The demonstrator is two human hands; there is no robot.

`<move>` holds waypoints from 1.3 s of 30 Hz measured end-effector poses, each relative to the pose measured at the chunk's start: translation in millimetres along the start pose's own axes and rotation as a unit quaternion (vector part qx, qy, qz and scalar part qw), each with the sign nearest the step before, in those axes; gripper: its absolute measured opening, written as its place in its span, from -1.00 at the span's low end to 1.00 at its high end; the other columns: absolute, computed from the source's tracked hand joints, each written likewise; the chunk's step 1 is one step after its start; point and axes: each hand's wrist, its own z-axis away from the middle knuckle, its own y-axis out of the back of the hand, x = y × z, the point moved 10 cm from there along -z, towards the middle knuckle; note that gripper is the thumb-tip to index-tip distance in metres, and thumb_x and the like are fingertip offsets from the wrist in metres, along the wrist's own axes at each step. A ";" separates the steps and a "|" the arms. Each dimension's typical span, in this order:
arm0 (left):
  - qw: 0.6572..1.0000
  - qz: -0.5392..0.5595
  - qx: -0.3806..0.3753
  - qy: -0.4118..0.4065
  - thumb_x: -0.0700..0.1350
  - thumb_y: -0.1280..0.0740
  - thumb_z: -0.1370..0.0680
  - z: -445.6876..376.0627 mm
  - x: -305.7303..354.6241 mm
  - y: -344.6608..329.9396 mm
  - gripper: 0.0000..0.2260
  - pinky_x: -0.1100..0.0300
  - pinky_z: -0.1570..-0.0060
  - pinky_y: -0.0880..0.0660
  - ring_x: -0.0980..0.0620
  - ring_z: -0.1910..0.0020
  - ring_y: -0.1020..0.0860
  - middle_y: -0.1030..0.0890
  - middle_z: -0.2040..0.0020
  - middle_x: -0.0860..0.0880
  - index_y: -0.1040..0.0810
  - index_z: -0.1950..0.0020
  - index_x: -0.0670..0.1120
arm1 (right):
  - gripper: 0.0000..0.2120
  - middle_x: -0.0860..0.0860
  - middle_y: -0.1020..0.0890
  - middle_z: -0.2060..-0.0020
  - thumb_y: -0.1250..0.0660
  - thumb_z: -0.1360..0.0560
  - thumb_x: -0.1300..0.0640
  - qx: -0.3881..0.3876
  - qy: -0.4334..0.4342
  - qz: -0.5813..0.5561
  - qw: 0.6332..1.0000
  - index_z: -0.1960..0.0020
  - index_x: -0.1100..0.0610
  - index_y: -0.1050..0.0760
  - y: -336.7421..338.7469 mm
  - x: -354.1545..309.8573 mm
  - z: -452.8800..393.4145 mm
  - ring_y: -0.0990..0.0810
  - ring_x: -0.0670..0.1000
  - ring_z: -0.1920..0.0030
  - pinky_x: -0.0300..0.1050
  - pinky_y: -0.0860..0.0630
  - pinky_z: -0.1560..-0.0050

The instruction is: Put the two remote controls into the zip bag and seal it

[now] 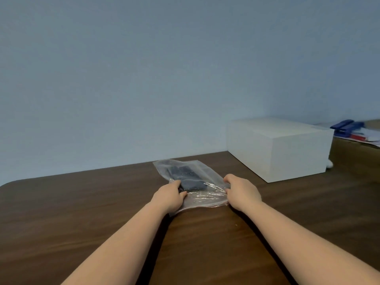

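Tabletop (82, 212), dark wood, carries everything. Beyond and to the right of the hands sits a white box (277, 149), well apart from the work; past it some blue and red stationery (347, 128), too blurred to name.

Zip bag (197, 182) lies flat on the tabletop between the hands, clear plastic, crinkled. Its near end is pinched from both sides, far end points away from the person. Two remote controls (185, 175) are inside, dark, side by side, toward the bag's far-left part, just ahead of the left hand.

Left hand (168, 197) grips the near-left corner of the bag, fingers curled over the plastic. Right hand (242, 192) grips the near-right corner, likewise closed on the plastic.

Step, as I judge it: loading looks done, sealing stage now. Next move prob. needs both hands to pull the mouth taut, line up the two lips, then press along the zip from one side to the other.

Hard to make out: the zip strip itself, and whether any of it is already closed. Fingertips are hidden under the plastic and behind the knuckles. Remotes' buttons can't be read through the glare.
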 end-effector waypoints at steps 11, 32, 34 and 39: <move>0.998 -0.008 -0.040 -0.047 0.02 -0.04 -0.59 -51.0 71.2 -39.5 -0.59 -0.07 -0.32 -0.29 -0.18 -0.33 -0.38 -0.36 -0.42 -0.14 -0.13 -0.43 -0.04 | -0.76 0.12 -0.59 -0.02 -0.14 -0.48 0.40 0.079 0.006 0.195 0.978 -0.06 0.20 -0.47 32.0 34.4 -14.8 -0.48 0.14 -0.10 -0.06 -0.38 0.09; 0.996 -0.070 0.008 -0.053 0.07 -0.03 -0.58 -37.5 74.3 -30.6 -0.66 -0.07 -0.11 -0.37 -0.16 -0.17 -0.48 -0.53 -0.21 -0.12 -0.33 -0.24 -0.09 | -0.77 0.10 -0.58 -0.02 -0.15 -0.46 0.32 0.090 0.043 0.234 0.967 -0.03 0.16 -0.51 36.0 42.8 -17.8 -0.41 0.15 -0.15 -0.05 -0.34 -0.04; 0.996 -0.072 0.011 -0.051 0.08 -0.03 -0.58 -27.6 67.3 -25.4 -0.67 -0.06 -0.11 -0.38 -0.15 -0.15 -0.49 -0.53 -0.19 -0.11 -0.34 -0.21 -0.08 | -0.80 0.10 -0.58 0.00 -0.16 -0.47 0.30 0.089 0.049 0.226 0.969 0.00 0.16 -0.51 35.5 38.4 -12.6 -0.42 0.15 -0.13 -0.05 -0.34 -0.01; 0.996 -0.082 0.006 -0.028 0.10 -0.02 -0.58 6.6 48.1 -6.4 -0.67 -0.06 -0.06 -0.43 -0.16 -0.09 -0.51 -0.55 -0.15 -0.11 -0.39 -0.12 -0.09 | -0.85 0.10 -0.60 0.03 -0.18 -0.51 0.22 0.087 0.079 0.202 0.972 0.02 0.14 -0.52 36.7 10.5 4.0 -0.43 0.14 -0.10 -0.04 -0.33 0.03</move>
